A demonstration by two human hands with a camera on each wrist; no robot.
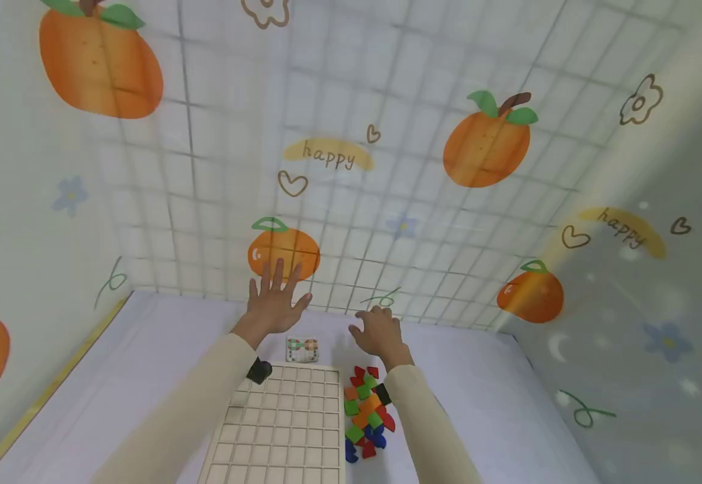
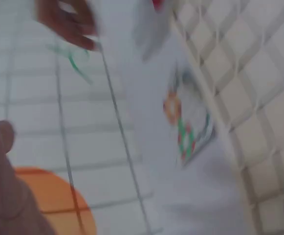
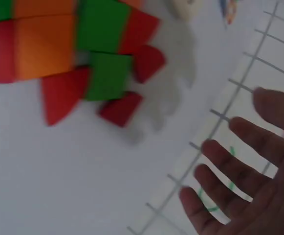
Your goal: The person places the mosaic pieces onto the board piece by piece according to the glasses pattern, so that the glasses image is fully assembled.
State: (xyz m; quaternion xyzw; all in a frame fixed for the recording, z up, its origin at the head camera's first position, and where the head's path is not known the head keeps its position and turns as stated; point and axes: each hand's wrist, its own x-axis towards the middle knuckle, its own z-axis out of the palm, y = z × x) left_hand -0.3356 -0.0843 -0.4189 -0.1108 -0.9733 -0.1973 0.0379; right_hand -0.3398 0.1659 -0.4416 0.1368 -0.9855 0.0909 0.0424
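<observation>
A pale wooden grid tray [image 1: 284,423] lies on the white tabletop between my forearms. To its right sits a pile of colored wooden pieces [image 1: 365,415] in red, green, orange and blue; the same colored pieces [image 3: 83,63] fill the top left of the right wrist view. A small patterned card [image 1: 302,349] lies just beyond the tray and shows blurred as a patterned card [image 2: 185,127] in the left wrist view. My left hand [image 1: 275,302] is raised with fingers spread and holds nothing. My right hand [image 1: 377,331] hovers beyond the pile, fingers relaxed and empty.
Walls covered in a grid-and-orange print cloth [image 1: 351,168] close in the back and both sides. The white tabletop [image 1: 145,363] extends left of the tray and the tabletop also runs right of the pile [image 1: 496,403].
</observation>
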